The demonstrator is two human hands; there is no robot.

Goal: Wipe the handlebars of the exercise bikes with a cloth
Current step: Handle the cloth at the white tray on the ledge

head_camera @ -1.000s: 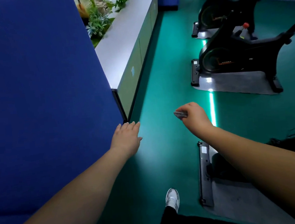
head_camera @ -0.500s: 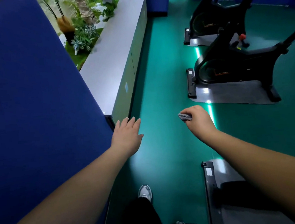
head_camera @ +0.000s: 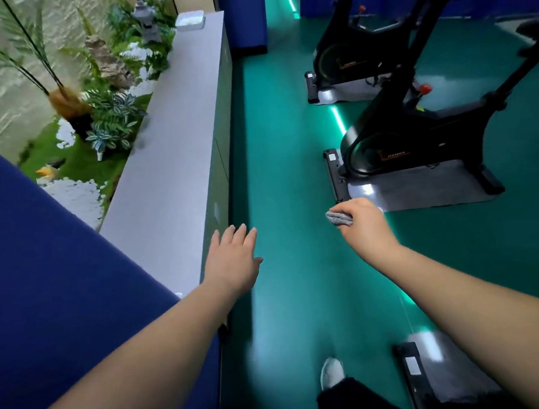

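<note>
Walked forward since half a second ago: nearest bike (head_camera: 419, 139) now just beyond the right fingers (head_camera: 344, 212), blue partition (head_camera: 55, 272) slid back. Right hand (head_camera: 366, 225) pinching a balled grey cloth (head_camera: 338, 218); left hand (head_camera: 234, 259) empty, fingers straight and loosely together. Handlebars out of view. Likely risks: tripping on the base bar (head_camera: 413, 374) below the right wrist, cloth slipping mid-stride. Left of the fingers, grey ledge (head_camera: 167, 167) fronting plants (head_camera: 107, 120); green floor (head_camera: 278, 171) beneath, second bike (head_camera: 361, 43) farther ahead.

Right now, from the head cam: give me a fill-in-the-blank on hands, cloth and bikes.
1. The grey cloth is held in the ____ hand.
2. The left hand is open and holds ____.
3. The nearest whole exercise bike stands on a grey ____.
4. The floor is ____ in colour.

Missing words: right; nothing; mat; green
</note>
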